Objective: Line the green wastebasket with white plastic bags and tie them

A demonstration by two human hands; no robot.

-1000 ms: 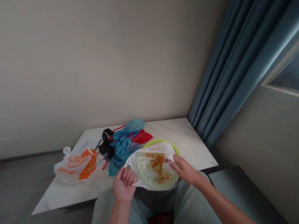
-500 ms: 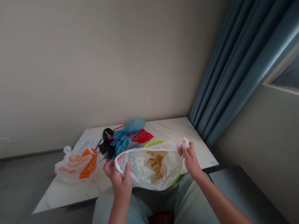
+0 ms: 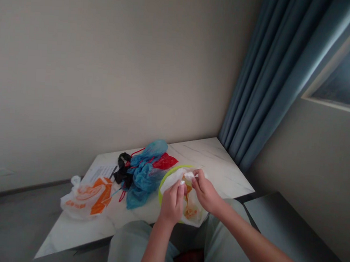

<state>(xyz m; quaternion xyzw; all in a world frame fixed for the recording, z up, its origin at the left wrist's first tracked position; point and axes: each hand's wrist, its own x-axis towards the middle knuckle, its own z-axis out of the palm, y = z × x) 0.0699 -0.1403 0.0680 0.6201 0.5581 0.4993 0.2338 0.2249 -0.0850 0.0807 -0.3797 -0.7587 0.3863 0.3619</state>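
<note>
A white plastic bag with orange print (image 3: 194, 211) hangs in and over a yellow-green basket (image 3: 161, 187) at the table's front edge. My left hand (image 3: 173, 200) is closed, pinching a gathered bit of the bag between thumb and fingers. Just to its right, my right hand (image 3: 204, 190) grips another twisted white end of the same bag. The two hands are close together above the bag's mouth. Most of the basket is hidden behind the bag and hands.
On the marbled table (image 3: 215, 157) lie crumpled blue bags (image 3: 145, 176), a red bag (image 3: 165, 161) and a black bag (image 3: 124, 175). A knotted white-and-orange bag (image 3: 88, 197) sits at the left, by a printed sheet (image 3: 99, 174). Blue curtains (image 3: 255, 80) hang at the right.
My hands were apart, holding the bag's mouth stretched wide. Now they have come together over the basket, with the left moved right and the right moved left, and the bag's opening is gathered.
</note>
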